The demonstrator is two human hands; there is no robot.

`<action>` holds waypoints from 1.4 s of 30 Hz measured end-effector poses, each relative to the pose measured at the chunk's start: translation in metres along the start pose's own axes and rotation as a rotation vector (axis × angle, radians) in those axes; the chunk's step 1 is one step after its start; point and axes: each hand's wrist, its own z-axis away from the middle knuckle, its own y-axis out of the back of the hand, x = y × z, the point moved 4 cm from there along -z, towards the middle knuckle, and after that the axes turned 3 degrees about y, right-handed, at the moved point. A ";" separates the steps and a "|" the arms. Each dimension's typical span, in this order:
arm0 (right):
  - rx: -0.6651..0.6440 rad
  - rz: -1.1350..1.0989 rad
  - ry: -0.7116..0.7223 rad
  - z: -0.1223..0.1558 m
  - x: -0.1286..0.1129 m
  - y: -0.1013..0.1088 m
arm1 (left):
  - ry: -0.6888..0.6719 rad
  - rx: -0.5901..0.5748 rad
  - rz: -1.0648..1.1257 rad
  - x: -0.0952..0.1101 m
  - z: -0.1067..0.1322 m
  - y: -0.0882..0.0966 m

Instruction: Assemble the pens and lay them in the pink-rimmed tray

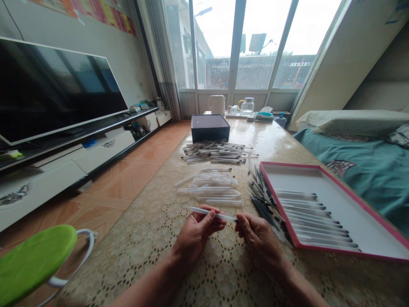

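Observation:
Between my hands, low over the patterned tablecloth, is a slim white pen point(225, 217). My left hand point(200, 226) is closed around its barrel, thumb on top. At the pen's dark right end, my right hand point(257, 232) pinches with thumb and fingers; what exactly those fingertips cover is hidden. Just beyond lies a pile of clear pen barrels point(214, 187). Farther back is a heap of thin refills with dark ends point(220, 151). Dark pen parts point(263, 204) lie in a heap right of my hands. Finished-looking pens point(319, 219) lie in a row inside a pink-rimmed box lid point(294, 238).
A dark box point(210, 128) stands behind the refills. At the table's far end are a kettle point(217, 104), a glass jug point(247, 106) and a tissue pack point(264, 114). A green stool point(38, 260) is at the left, and a teal-covered seat point(358, 162) at the right.

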 end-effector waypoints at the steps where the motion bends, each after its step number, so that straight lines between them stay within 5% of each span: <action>1: 0.000 0.013 0.007 0.000 -0.002 0.000 | -0.001 0.004 0.005 0.000 -0.001 0.000; 42: -0.101 0.115 0.029 0.004 -0.005 0.000 | 0.007 -0.005 0.008 0.000 -0.001 0.001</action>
